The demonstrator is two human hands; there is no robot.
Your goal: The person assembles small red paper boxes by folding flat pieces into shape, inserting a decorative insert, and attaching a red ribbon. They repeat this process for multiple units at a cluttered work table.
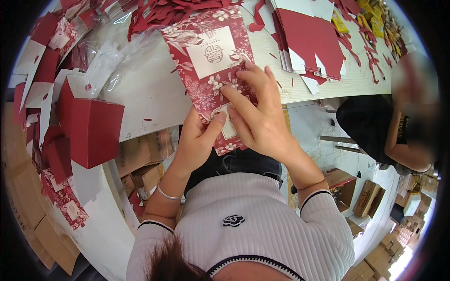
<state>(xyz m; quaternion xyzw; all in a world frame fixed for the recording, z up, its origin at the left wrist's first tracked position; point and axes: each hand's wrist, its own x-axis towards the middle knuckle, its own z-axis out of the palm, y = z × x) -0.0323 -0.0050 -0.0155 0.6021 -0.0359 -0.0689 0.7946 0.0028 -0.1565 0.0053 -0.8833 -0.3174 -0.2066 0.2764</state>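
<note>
A flat red carton with a white floral print and a pale label lies slanted across the table's near edge, its lower end sticking out over my lap. My left hand is closed on its lower left edge, thumb on top and the other fingers hidden underneath. Across the right part of the carton rests my right hand, its fingers spread and touching the printed face. A second pale panel shows partly between the two hands.
Red box blanks are stacked at the back right, with red ribbons beyond. A heap of red strips lies behind the carton. Folded red boxes crowd the left. A person sits at the right; cardboard boxes stand on the floor.
</note>
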